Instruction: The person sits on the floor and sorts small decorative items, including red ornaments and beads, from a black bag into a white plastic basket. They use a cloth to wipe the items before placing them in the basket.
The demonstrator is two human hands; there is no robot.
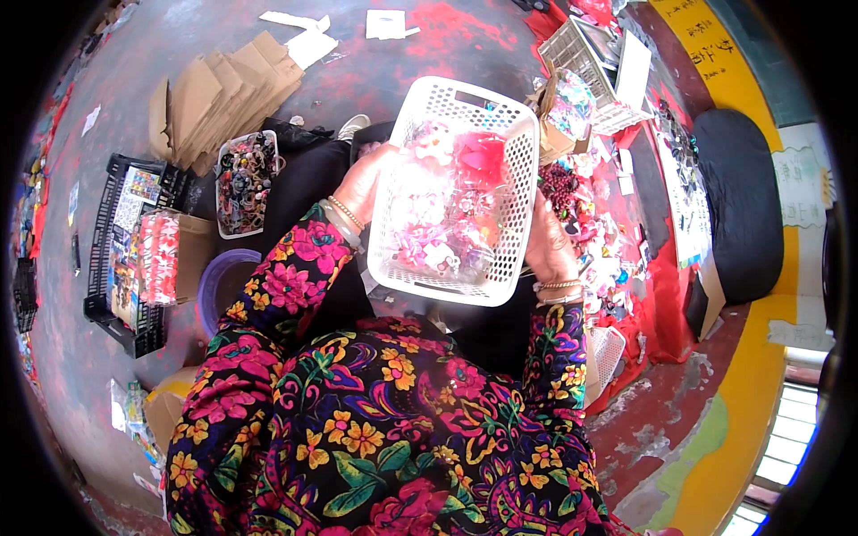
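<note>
Between my two hands I hold a white perforated plastic basket (pixel 522 205), tilted so its inside faces me. Small pink and red items in clear bags (pixel 438 214) lie in it, partly washed out by glare; their exact kind is hard to tell. My left hand (pixel 364 186) grips the basket's left side, with its fingers partly hidden behind the wall. On the opposite side my right hand (pixel 550 243) is closed against the basket's right wall. Both wrists wear bracelets, and the sleeves are black with bright flowers.
Left of my leg stands a white bin (pixel 221 201) of dark small items, with a purple bucket (pixel 207 290) nearer. Farther left are a black crate (pixel 134 335) and folded cardboard (pixel 223 98). Right are heaped small goods (pixel 608 259), a white wicker basket (pixel 572 58) and a black cushion (pixel 737 205).
</note>
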